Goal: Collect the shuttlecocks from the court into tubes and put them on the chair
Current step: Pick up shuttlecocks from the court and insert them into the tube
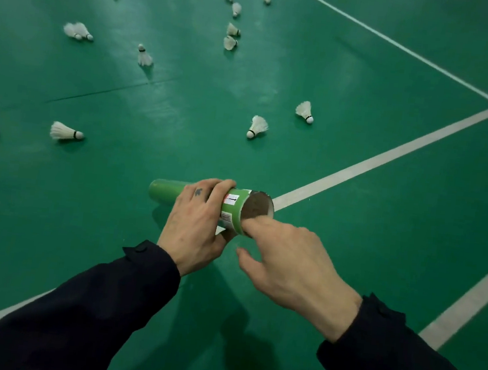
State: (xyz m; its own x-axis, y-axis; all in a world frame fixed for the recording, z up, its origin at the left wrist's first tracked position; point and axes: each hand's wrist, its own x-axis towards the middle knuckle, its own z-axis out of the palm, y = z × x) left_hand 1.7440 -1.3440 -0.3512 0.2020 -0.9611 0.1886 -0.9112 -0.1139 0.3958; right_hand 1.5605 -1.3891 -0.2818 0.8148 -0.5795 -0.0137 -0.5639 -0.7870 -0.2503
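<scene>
Presently the left hand (195, 225) grips a green tube (192, 202), fingers curled over its top and thumb beneath, holding it roughly level above the floor (349, 256). Its open mouth faces right, toward the right hand (292, 259). That hand is loosely spread and holds nothing visible; its forefinger (255, 225) touches the tube's rim at the lower edge of the mouth, the other fingers hidden behind the hand. Both arms wear dark sleeves (87, 319). Whether the tube holds anything cannot be told. White shuttlecocks lie scattered on the green floor beyond: one (256, 126) nearest, another (304, 111) just right of it, one (64, 132) to the left, more farther off. White lines (390, 156) cross the court at right.
</scene>
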